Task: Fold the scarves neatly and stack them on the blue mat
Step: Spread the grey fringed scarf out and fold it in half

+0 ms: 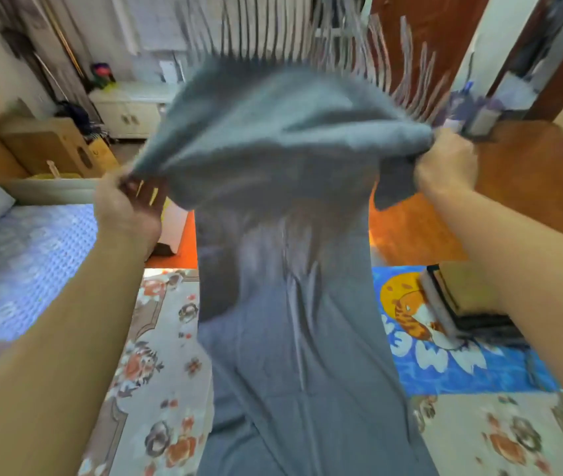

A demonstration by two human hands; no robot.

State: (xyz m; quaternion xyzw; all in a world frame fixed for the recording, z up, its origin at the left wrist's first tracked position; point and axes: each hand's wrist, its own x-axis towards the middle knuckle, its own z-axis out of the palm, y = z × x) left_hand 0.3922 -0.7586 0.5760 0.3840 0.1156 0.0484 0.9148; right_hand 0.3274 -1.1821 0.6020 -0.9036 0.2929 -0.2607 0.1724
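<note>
Head view showed you holding the grey scarf (283,207) up, your left hand (125,204) and right hand (444,163) each pinching a top corner, its length hanging between them. The blue mat (462,369) lay below your right hand — keep the corners level and taut, I'd judge, before folding.

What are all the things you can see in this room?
scarf: one, grey with fringe, held up in the middle, its lower part trailing toward the camera
blue mat: one, blue with an orange and white picture, floor at right
floral rug: one, pale with orange flowers, under the scarf
bed: one, lilac cover, left
cardboard box: one, brown, far left
cabinet: one, white, back
left hand: grips the scarf's left edge
right hand: grips the scarf's right edge
</note>
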